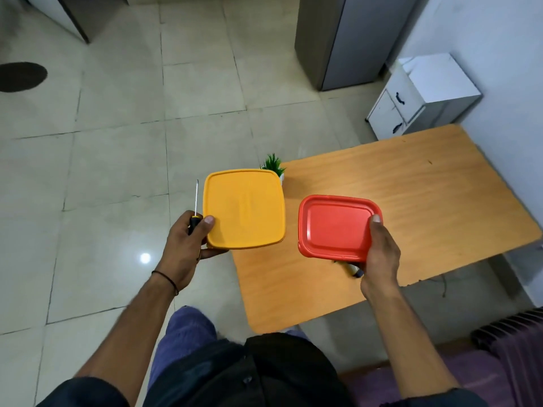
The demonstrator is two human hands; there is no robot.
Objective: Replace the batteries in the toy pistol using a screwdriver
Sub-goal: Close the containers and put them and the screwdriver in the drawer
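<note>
Your yellow box [245, 208] and red box [335, 227] have smooth, matt plastic lids. Your screwdriver [193, 221] pairs a thin bright metal shaft with a black plastic handle. The counter [411, 195] shows matt wood grain; the floor [117, 142] tiles are glossy.

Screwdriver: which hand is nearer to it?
Left. The left hand grips the screwdriver alongside the yellow box; the right hand is off to its right, holding the red box.
</note>
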